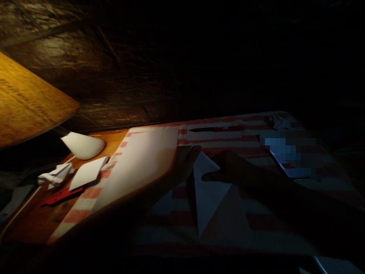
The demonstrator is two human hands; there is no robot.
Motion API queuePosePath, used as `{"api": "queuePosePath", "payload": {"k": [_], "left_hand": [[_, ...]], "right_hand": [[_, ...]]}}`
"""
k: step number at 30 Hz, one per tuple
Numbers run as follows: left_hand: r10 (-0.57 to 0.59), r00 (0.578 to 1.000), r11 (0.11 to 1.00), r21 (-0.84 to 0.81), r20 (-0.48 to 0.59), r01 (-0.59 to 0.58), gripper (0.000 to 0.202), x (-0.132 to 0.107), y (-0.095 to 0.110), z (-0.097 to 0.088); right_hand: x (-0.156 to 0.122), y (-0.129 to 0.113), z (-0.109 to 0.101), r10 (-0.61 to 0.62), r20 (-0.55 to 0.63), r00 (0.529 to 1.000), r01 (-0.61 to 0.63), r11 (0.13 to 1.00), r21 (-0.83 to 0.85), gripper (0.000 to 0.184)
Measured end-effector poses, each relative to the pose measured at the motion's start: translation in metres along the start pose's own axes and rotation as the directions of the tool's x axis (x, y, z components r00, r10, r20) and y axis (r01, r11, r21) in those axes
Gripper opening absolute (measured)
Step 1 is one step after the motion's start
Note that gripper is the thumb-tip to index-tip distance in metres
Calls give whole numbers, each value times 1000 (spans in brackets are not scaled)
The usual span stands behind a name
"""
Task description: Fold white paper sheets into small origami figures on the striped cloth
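A partly folded sheet of white paper [209, 201] lies on the striped cloth in front of me, with diagonal creases and a pointed lower end. My left hand [185, 160] is closed at its upper left edge, fingertips near the top corner. From the right, my right hand [226, 167] pinches the paper's right edge, its thumb lying over the sheet. Both hands are in deep shadow, so the finger details are hard to see. A large white sheet [142, 160] lies flat beyond my left forearm, brightly lit at its left side.
A lamp with a yellow shade [31, 102] and white base [84, 145] stands left. Near it are crumpled paper [55, 175], a white pad [89, 173] and a red tool [61, 196]. A knife [213, 129] lies at the back; a lit-screen device [288, 160] sits right.
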State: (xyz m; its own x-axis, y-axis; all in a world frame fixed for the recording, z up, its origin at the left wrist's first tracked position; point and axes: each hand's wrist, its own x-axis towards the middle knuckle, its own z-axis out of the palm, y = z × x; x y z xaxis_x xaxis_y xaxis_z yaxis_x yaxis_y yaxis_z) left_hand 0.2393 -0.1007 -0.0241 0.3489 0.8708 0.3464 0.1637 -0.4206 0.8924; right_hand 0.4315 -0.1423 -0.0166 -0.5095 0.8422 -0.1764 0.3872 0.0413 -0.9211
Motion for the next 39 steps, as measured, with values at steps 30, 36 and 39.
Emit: {"api": "queuePosePath", "payload": {"k": [30,36,39], "left_hand": [[-50,999,998,-47,11,50,60,4,-3,3],[-215,967,965,-178,-133,190,58,7,1,-4],[-223,961,964,-186,-165,192,59,10,3,-8]], "right_hand": [[8,-6,12,-125,-409,904,231,948,220,43],[4,-1,3,-51,-335,941,145,955,259,37],[3,0,0,-78,-315,946,178,937,302,35]]}}
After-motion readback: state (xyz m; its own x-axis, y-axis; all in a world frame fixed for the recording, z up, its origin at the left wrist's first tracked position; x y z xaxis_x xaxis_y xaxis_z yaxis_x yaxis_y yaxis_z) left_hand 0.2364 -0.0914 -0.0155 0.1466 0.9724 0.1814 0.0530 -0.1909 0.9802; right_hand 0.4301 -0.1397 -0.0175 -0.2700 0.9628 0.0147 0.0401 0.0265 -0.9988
